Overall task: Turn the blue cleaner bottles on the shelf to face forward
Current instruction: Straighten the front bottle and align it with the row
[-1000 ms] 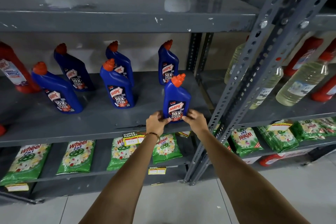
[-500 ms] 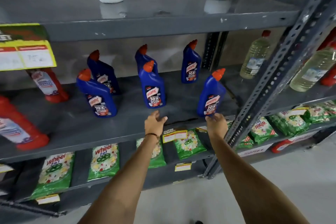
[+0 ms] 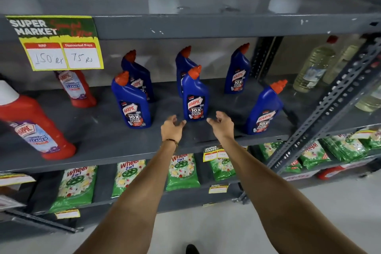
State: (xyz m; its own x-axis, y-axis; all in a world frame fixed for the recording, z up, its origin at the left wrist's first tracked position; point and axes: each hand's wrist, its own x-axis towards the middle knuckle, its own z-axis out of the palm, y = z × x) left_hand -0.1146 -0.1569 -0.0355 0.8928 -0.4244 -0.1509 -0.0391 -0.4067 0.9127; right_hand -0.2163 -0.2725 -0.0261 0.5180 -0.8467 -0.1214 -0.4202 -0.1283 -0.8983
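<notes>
Several blue cleaner bottles with orange caps stand on the grey middle shelf (image 3: 99, 142). The front middle bottle (image 3: 194, 97) shows its label to me. My left hand (image 3: 172, 129) and my right hand (image 3: 222, 125) hover open on either side of its base, just short of touching it. The front right bottle (image 3: 265, 109) stands near the shelf's right end, label forward and a little angled. A front left bottle (image 3: 133, 103) also shows its label. Three more blue bottles (image 3: 238, 72) stand in the back row; one is largely hidden behind the middle bottle.
Red cleaner bottles (image 3: 35, 128) stand at the left of the same shelf. A yellow price sign (image 3: 59, 47) hangs from the upper shelf. A slanted perforated steel post (image 3: 329, 107) crosses at the right. Green detergent packs (image 3: 181, 171) fill the lower shelf.
Both hands let go of the front right bottle and moved left to flank the front middle bottle. The view shifted left too.
</notes>
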